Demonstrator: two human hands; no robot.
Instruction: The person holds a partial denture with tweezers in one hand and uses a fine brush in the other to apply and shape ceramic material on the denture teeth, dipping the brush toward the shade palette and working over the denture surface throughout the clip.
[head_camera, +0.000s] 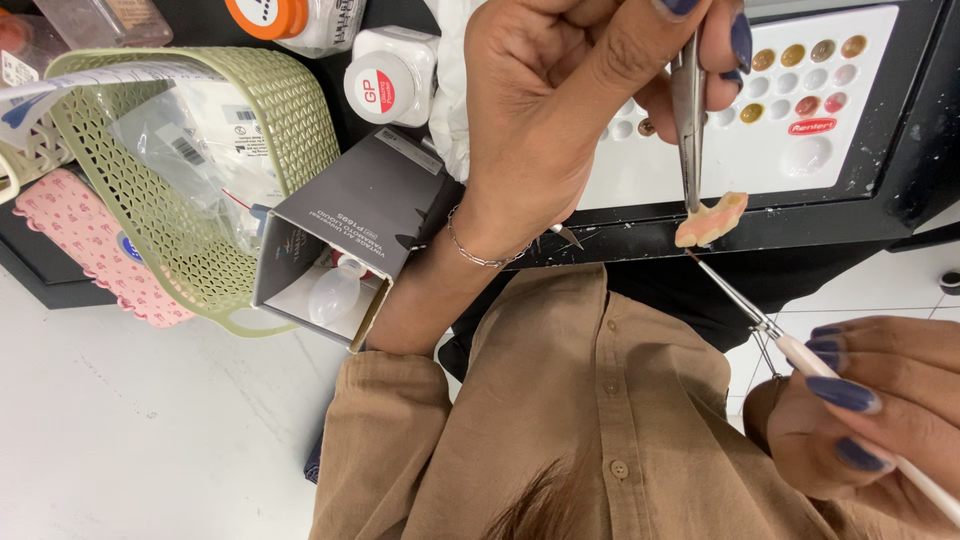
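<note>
Left hand (560, 110), grip pinched together on metal tweezers (688, 110), which clamp a small pink dental piece (711, 220) held in the air over the near edge of a black tray (900, 150). Right hand (870, 420), fingers closed on a thin white-handled brush (800, 355), its tip touching the underside of the piece. White palette (790, 110) with small colour wells sits on the tray. Green basket (180, 170) and open grey box (340, 240) at left on the bench (150, 430).

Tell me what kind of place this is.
Probably a dental lab bench. The left hand holds a pink denture piece in metal forceps, the right hand touches it with a fine brush, beside a well palette.
</note>
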